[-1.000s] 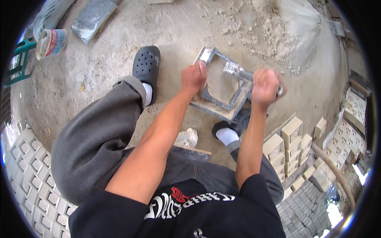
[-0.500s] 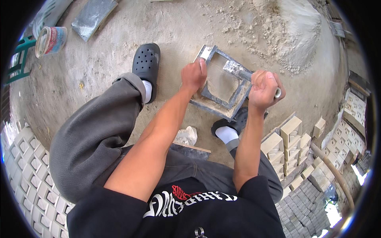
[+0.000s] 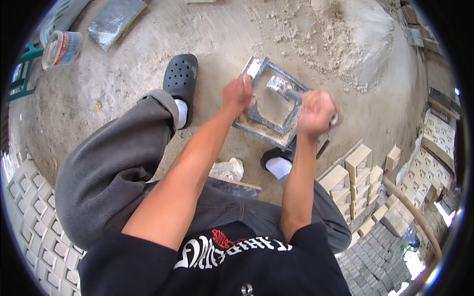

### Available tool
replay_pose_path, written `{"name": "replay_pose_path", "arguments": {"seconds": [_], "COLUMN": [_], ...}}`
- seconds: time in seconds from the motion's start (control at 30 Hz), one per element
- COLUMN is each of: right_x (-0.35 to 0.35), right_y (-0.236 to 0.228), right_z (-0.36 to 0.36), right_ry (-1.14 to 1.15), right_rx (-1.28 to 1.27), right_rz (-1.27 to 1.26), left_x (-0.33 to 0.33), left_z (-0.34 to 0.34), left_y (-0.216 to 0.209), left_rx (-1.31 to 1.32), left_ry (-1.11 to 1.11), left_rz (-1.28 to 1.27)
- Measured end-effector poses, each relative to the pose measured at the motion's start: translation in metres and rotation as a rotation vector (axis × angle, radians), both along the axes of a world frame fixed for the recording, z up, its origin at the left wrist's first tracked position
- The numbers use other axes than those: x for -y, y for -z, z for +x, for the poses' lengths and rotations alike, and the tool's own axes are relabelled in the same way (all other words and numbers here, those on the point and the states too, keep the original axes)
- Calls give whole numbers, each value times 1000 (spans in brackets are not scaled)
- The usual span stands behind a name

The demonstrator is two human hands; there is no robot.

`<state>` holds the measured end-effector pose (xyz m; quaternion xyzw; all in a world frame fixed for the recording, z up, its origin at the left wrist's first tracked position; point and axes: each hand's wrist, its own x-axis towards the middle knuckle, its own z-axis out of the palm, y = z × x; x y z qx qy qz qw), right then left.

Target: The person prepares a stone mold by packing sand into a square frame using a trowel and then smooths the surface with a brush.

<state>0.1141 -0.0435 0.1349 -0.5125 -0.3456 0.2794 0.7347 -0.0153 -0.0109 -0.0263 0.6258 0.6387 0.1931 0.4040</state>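
Observation:
A grey metal block mould [image 3: 262, 135], dusted with pale powder, lies on the ground between my feet. My left hand [image 3: 238, 92] is closed at its far left side, on the edge of the frame. In my right hand [image 3: 319, 113] is the pipe handle of a hammer-like tool, fist wrapped round it and a little blurred. The tool's powder-caked head [image 3: 279, 85] is over the mould's opening; whether it touches the fill below, I cannot tell.
A sand heap [image 3: 363, 54] spreads at the far right. Stacked cream blocks [image 3: 358, 160] stand right of my right foot. Further left are a paint bucket [image 3: 66, 48], a flat sheet [image 3: 114, 22] and lattice blocks [image 3: 37, 217]. A dark board [image 3: 232, 187] lies close to me.
My right hand and the tool have shifted left and slightly towards me, bringing the tool's head from the mould's right rim over its opening. My left hand stays on the frame.

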Motion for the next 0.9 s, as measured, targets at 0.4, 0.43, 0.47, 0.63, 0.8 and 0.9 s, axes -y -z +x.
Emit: {"name": "replay_pose_path", "arguments": {"seconds": [0.4, 0.43, 0.47, 0.63, 0.8, 0.9], "right_x": [5, 4, 6, 9, 17, 19], "right_y": [13, 11, 7, 8, 0, 1], "right_z": [-12, -18, -24, -27, -29, -30], "right_ry": [-78, -80, -22, -13, -26, 27], "right_rx": [114, 116, 72, 107, 93, 69], "right_rz": [-153, -150, -94, -82, -19, -122], "left_x": [67, 65, 64, 78, 67, 75], "left_z": [-18, -23, -26, -21, -21, -20], "left_y": [-5, -2, 0, -1, 2, -1], "left_rx": [-37, -20, -3, -14, 2, 13], "left_ry": [-139, -135, -131, -172, -189, -181], "left_rz": [-187, -150, -112, -89, -63, -118]}}
